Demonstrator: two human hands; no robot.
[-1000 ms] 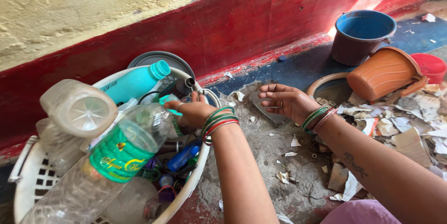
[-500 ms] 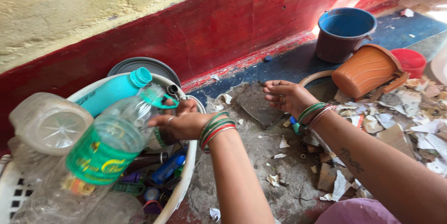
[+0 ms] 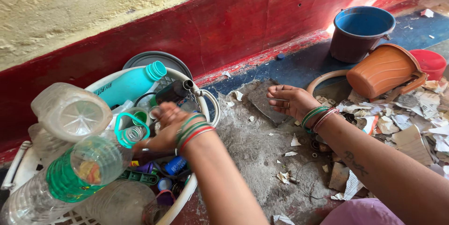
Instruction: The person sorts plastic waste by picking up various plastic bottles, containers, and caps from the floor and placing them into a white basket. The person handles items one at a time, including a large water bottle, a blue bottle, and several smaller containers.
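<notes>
Left hand point(image 3: 163, 129) grips clear bottle point(image 3: 91, 162) inside white basket point(image 3: 206, 101) | right hand point(image 3: 290, 101) open, apart

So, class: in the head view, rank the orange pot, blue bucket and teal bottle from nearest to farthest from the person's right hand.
From the right hand:
1. Orange pot, tipped over, to its right.
2. Blue bucket, beyond the pot, by the wall.
3. Teal bottle, far left, in the white basket.

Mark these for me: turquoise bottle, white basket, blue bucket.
turquoise bottle point(image 3: 128, 86), head view, middle of its body.
white basket point(image 3: 209, 101), head view, right side of its rim.
blue bucket point(image 3: 358, 47), head view, outer wall below the rim.
</notes>
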